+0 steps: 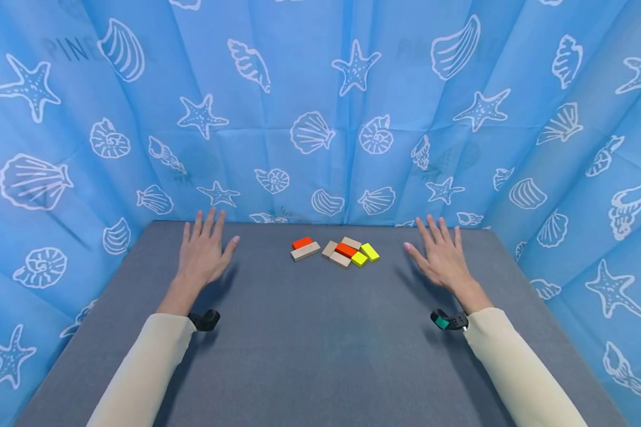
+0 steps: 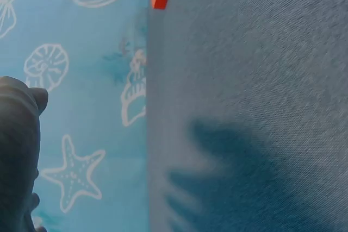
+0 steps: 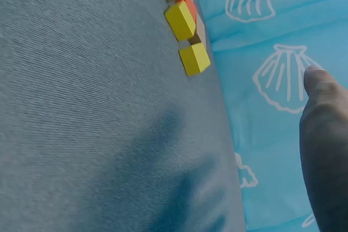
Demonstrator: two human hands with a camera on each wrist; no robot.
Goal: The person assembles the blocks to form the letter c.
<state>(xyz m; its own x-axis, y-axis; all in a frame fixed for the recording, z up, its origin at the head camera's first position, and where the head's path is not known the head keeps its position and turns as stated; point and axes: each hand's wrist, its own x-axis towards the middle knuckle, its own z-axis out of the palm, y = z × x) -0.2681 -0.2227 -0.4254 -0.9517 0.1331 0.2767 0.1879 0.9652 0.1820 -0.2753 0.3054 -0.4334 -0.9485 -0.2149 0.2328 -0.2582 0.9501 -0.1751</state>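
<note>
My left hand (image 1: pixel 203 254) hovers palm down over the left part of the table, fingers straight and spread, holding nothing. On the right, my right hand (image 1: pixel 442 256) is held the same way, also with nothing in it. Between them, near the table's far edge, lie several small rectangular blocks. A red block (image 1: pixel 302 242) touches a plain wooden block (image 1: pixel 305 251) on the left. Beside this pair is a cluster of wooden blocks (image 1: pixel 340 260), another red block (image 1: pixel 346 250) and two yellow blocks (image 1: pixel 370 252). The right wrist view shows the yellow block (image 3: pixel 194 58) nearest that hand.
A grey cloth-covered table (image 1: pixel 320 344) spreads under both hands. Blue curtains (image 1: pixel 278 107) with white shell and starfish prints enclose its back and sides. Dark bands (image 1: pixel 205 320) circle both wrists, and the hands cast shadows on the cloth.
</note>
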